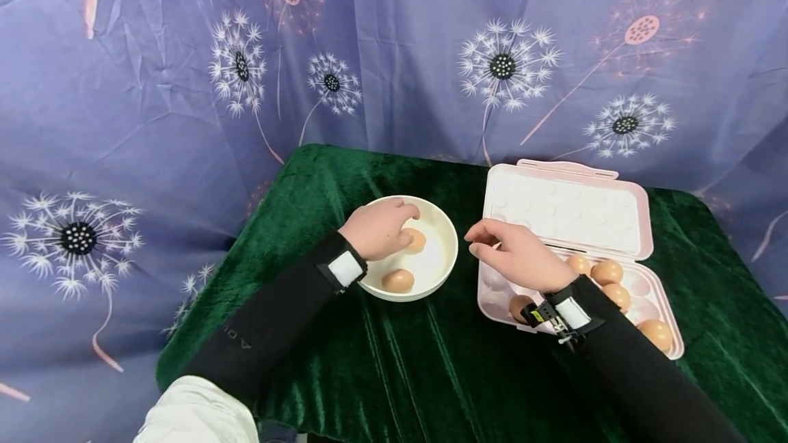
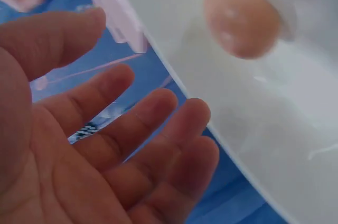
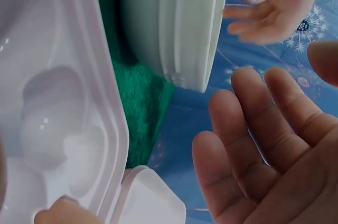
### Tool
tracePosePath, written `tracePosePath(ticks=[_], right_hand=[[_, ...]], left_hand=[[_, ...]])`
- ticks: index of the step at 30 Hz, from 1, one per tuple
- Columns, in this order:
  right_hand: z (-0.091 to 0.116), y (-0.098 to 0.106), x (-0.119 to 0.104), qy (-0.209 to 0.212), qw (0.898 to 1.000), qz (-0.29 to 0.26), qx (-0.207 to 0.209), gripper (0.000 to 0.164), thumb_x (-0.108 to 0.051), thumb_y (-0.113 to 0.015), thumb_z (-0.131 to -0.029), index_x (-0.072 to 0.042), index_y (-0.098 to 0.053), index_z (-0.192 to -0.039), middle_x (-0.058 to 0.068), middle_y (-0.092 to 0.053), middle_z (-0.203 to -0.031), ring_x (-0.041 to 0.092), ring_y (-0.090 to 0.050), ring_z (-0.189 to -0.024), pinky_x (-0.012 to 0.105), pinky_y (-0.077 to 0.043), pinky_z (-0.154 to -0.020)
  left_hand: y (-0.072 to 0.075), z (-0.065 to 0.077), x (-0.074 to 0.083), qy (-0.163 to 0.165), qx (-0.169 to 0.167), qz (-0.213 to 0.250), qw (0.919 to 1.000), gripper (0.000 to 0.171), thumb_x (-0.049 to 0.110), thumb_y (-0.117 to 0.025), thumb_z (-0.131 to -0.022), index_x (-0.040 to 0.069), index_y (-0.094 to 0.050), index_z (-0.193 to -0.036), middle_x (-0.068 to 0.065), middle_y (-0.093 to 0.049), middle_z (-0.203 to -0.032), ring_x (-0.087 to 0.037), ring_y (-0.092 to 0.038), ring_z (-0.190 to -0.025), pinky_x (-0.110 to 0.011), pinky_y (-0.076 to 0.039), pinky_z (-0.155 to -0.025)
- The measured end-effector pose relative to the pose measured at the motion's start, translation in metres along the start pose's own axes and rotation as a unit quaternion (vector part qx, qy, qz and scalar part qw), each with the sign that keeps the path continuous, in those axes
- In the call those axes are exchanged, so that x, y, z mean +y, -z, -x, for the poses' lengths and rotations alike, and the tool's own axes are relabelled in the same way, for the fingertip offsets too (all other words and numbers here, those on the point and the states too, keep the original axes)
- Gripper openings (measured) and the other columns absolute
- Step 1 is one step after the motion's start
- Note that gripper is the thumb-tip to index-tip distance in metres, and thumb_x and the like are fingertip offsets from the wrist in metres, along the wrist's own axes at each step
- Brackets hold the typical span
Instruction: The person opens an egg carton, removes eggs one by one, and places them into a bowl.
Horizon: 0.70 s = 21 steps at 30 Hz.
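My left hand point(image 1: 383, 227) hovers over a white bowl point(image 1: 444, 251) with its fingers above a brown egg point(image 1: 417, 240). The left wrist view shows this hand point(image 2: 132, 129) with relaxed fingers and a bare palm, the egg point(image 2: 242, 19) lying apart from it in the bowl point(image 2: 274, 118). A second egg point(image 1: 397, 280) lies near the bowl's front rim. My right hand point(image 1: 511, 251) hangs empty above the left end of an open pink egg carton point(image 1: 640, 286). Its palm point(image 3: 264, 150) is open in the right wrist view, beside the bowl point(image 3: 179, 23) and the carton's empty cups point(image 3: 53, 108).
Several brown eggs point(image 1: 607, 271) sit in the carton's right half, and one point(image 1: 519, 306) lies at its front left. The raised lid point(image 1: 566, 207) stands behind. A green velvet cloth point(image 1: 431, 368) covers the table, and a blue dandelion-print backdrop point(image 1: 154, 87) hangs behind and to the left.
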State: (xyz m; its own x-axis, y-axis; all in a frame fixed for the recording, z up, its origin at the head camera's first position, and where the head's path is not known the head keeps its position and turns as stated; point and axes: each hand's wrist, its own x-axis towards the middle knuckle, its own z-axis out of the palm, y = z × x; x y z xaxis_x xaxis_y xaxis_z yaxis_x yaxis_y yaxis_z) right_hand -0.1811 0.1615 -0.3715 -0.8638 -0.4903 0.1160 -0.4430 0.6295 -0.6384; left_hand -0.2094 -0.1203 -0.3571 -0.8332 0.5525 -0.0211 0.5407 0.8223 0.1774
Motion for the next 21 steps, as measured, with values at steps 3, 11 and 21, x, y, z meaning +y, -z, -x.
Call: tracePosePath(ticks=[3, 11, 21], right_hand=[[0.002, 0.003, 0.003, -0.007, 1.000, 0.007, 0.004, 0.016, -0.019, -0.061, -0.100, -0.018, -0.068, -0.114, -0.003, -0.068, -0.099, 0.015, -0.062, -0.084, 0.036, -0.053, -0.075], [0.015, 0.023, 0.023, -0.039, 0.997, 0.065, 0.015, 0.019, -0.026, -0.060, -0.101, -0.015, -0.068, -0.113, -0.003, -0.067, -0.091, 0.016, -0.059, -0.077, 0.038, -0.048, -0.074], [0.030, 0.041, 0.055, -0.122, 0.984, 0.127, -0.041, 0.026, -0.025, -0.062, -0.099, -0.013, -0.065, -0.122, 0.009, -0.065, -0.109, 0.025, -0.058, -0.091, 0.045, -0.046, -0.080]], left_hand=[[0.002, 0.011, 0.007, -0.014, 0.028, 0.007, 0.9995, 0.039, 0.026, -0.063, -0.098, 0.020, -0.061, -0.136, -0.001, -0.062, -0.122, -0.016, -0.059, -0.099, -0.033, -0.048, -0.078], [-0.001, 0.042, 0.027, -0.033, 0.073, 0.037, 0.9961, 0.043, 0.040, -0.065, -0.097, 0.022, -0.061, -0.135, 0.005, -0.061, -0.122, -0.014, -0.063, -0.099, -0.036, -0.050, -0.075], [-0.023, 0.054, 0.042, -0.053, 0.087, 0.097, 0.9901, 0.043, 0.035, -0.066, -0.096, 0.022, -0.060, -0.136, 0.002, -0.061, -0.127, -0.010, -0.059, -0.090, -0.034, -0.049, -0.066]])
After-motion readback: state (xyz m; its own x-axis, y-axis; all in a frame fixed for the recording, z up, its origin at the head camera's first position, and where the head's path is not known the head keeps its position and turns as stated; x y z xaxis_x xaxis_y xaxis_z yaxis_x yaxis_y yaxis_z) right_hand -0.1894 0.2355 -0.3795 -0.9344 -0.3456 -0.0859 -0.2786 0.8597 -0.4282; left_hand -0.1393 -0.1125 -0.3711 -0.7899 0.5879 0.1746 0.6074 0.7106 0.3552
